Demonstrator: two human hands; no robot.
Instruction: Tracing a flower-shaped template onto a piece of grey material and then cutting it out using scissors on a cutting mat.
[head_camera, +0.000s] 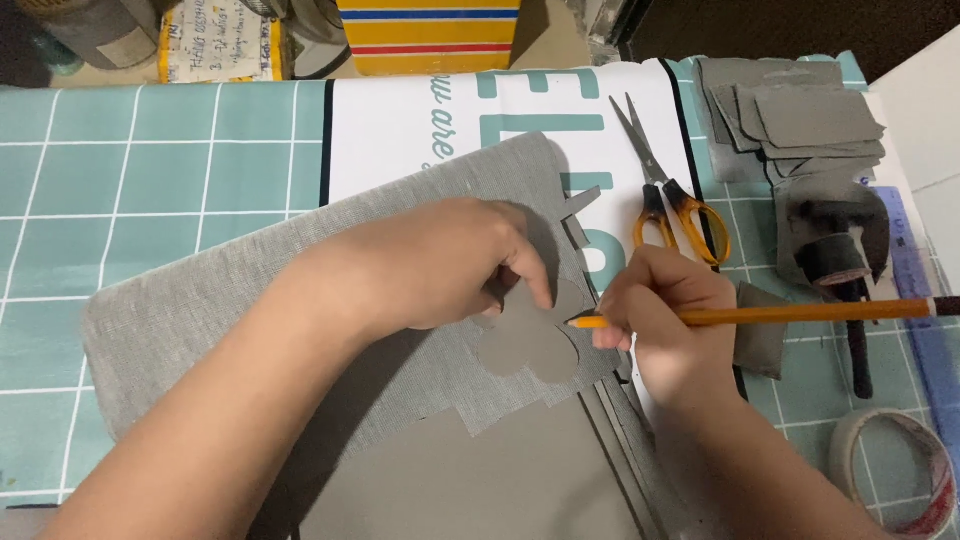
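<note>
the left hand (450, 262) pressed a grey card template (530, 338) flat on grey fabric (250, 300) so it wouldn't slip, fingers spread, grasping nothing; the right hand (665, 320) gripped an orange pencil (780, 314), tip at the template's edge. scissors (665, 195) lay nearby.

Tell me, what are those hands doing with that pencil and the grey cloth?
A person's left hand presses a rounded grey cardboard template flat on a sheet of grey woven fabric. The right hand holds an orange pencil with its tip at the template's edge. Orange-handled scissors lie open just behind, and a stack of cut grey pieces sits at the far right on the teal grid cutting mat.
</note>
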